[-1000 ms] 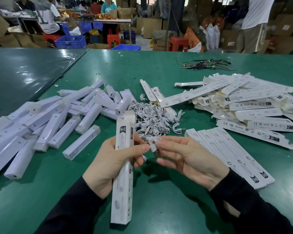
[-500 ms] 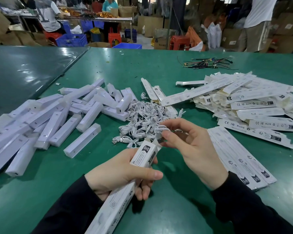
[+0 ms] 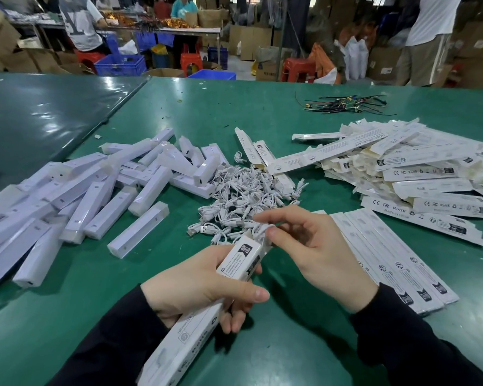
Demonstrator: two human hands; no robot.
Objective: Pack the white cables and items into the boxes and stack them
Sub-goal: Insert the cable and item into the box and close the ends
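My left hand [image 3: 204,288] grips a long white printed box [image 3: 190,324], tilted with its open end up and to the right. My right hand [image 3: 315,254] pinches a small bundled white cable [image 3: 260,228] right at that open end. Just beyond my hands lies a heap of white cables [image 3: 243,196]. White bar-shaped items [image 3: 101,196] are piled on the left. Flat unfolded boxes [image 3: 418,174] are heaped on the right, and a row of flat boxes [image 3: 396,263] lies beside my right wrist.
The green table [image 3: 262,112] carries a tangle of dark wires [image 3: 346,103] at the back right. A darker table surface [image 3: 39,112] adjoins on the left. People, cardboard cartons, blue crates and red stools stand beyond the far edge.
The box went from upright to tilted low in my left hand. My right hand reached into the cable heap and came back to the box's open end with a cable.
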